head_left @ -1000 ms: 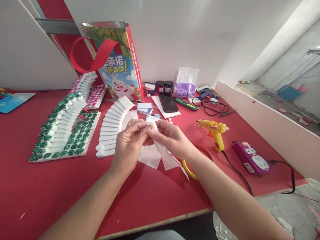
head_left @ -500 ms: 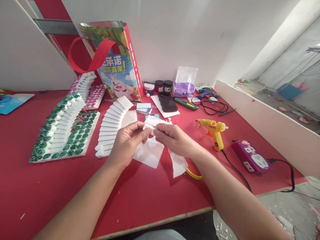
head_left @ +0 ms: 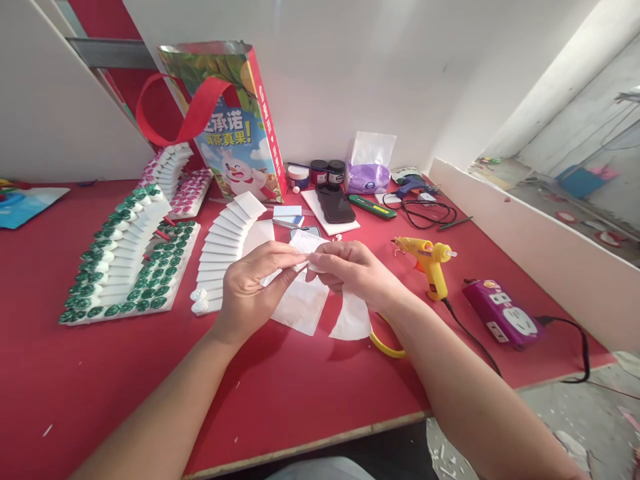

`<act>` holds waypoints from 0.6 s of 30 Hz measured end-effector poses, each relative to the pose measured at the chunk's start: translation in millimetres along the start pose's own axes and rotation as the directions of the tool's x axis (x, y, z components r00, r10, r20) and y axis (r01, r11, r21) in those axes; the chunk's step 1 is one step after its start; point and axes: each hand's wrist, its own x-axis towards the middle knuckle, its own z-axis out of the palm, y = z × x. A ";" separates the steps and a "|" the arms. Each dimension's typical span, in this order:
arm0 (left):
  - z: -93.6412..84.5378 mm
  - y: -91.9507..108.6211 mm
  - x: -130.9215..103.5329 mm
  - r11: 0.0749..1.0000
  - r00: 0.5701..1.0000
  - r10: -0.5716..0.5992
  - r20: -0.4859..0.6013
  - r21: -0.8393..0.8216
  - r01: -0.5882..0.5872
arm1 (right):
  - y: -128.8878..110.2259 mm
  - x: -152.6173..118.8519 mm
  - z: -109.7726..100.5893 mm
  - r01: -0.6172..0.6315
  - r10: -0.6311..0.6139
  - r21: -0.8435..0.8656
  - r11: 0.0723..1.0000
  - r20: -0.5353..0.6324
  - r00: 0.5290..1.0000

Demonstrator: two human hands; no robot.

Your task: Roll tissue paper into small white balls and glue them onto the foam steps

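Observation:
Over the table's middle, my left hand point(head_left: 257, 283) and my right hand point(head_left: 355, 270) meet fingertip to fingertip. Both pinch a strip of thin white tissue point(head_left: 351, 319), whose loose end hangs below my right palm. The part between the fingers is mostly hidden. Under my hands lies a flat white tissue sheet point(head_left: 300, 308). Left of my left hand, a fan of overlapping white strips point(head_left: 219, 252) rests on the table, with white rosettes point(head_left: 200, 303) at its lower corner. A yellow ring point(head_left: 389, 347), partly covered, lies beside my right wrist.
A yellow glue gun point(head_left: 431, 263) and a purple power socket point(head_left: 503, 313) with cables stand at right. Panels with green rosettes point(head_left: 145, 280) sit at left, before a printed bag point(head_left: 235, 133). Further back are a phone point(head_left: 335, 203), a green cutter point(head_left: 371, 207) and a tissue pack point(head_left: 369, 177).
My fingers have shifted their pinch, with the left fingers straighter and less of the strip showing between them. The strip's hanging end has swung slightly left and up.

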 end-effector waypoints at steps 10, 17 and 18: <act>5.3 15.7 -0.4 0.906 0.936 -0.346 0.065 -0.234 0.352 | -2.4 0.0 -2.3 0.072 -0.062 -0.229 0.971 0.052 0.997; 4.1 6.2 -0.1 0.986 0.997 0.076 0.027 0.145 -0.079 | 1.2 1.9 2.1 -0.039 0.039 -0.019 0.999 -0.016 0.999; 2.7 3.9 0.2 0.965 0.986 0.157 0.051 0.206 -0.164 | 1.4 1.9 2.2 -0.048 0.048 0.018 0.999 -0.010 0.999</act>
